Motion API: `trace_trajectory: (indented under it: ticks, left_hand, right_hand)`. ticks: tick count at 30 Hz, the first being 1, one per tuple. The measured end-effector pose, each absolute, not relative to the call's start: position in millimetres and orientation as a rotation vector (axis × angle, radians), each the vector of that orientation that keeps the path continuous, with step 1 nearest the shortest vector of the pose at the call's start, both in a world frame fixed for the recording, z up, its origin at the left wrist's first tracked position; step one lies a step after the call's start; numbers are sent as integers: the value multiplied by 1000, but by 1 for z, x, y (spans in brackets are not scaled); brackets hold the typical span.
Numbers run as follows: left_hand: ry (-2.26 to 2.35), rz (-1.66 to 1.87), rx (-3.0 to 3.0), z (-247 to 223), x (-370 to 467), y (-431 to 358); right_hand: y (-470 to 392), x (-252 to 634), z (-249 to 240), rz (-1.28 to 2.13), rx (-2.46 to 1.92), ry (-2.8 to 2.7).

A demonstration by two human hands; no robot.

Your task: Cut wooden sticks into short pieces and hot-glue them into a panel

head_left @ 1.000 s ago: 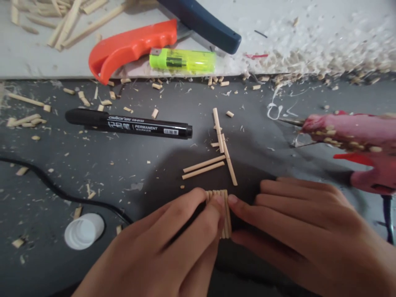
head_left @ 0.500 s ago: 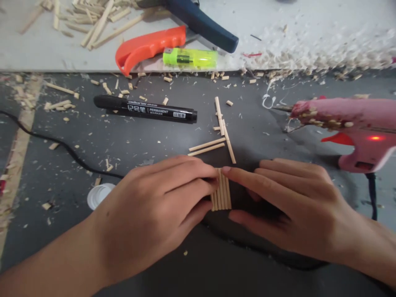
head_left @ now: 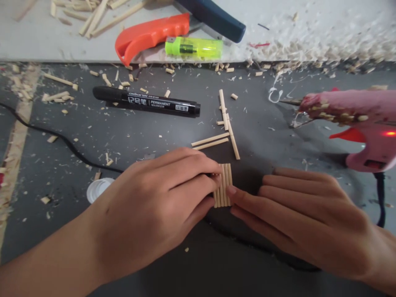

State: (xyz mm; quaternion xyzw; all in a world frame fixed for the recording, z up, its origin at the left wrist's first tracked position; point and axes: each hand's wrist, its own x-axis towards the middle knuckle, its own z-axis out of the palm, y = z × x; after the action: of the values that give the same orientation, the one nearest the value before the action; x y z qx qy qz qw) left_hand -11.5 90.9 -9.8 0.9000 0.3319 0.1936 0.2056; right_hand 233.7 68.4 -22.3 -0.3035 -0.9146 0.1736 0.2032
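Your left hand [head_left: 154, 210] and right hand [head_left: 309, 214] press a little stick panel [head_left: 223, 185] between their fingertips, fingers flat on the dark surface [head_left: 123, 136], glue gun [head_left: 349, 119] nearby.

The single head-worn camera looks forward and steeply down from close above the dark work surface [head_left: 123, 140], whose far edge meets a pale board [head_left: 37, 45].

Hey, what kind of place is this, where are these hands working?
Probably a home craft or hobby bench. A pink glue gun lies switched on at the right, wood shavings litter the back board, and both hands press a small row of sticks together on the dark mat.
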Motion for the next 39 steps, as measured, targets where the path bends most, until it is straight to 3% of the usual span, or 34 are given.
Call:
trace_trajectory:
  ticks: [39]
  left_hand:
    - [856,491,2500,-10,-13,94]
  right_hand:
    - [62,234,-12,637,-908,-2538]
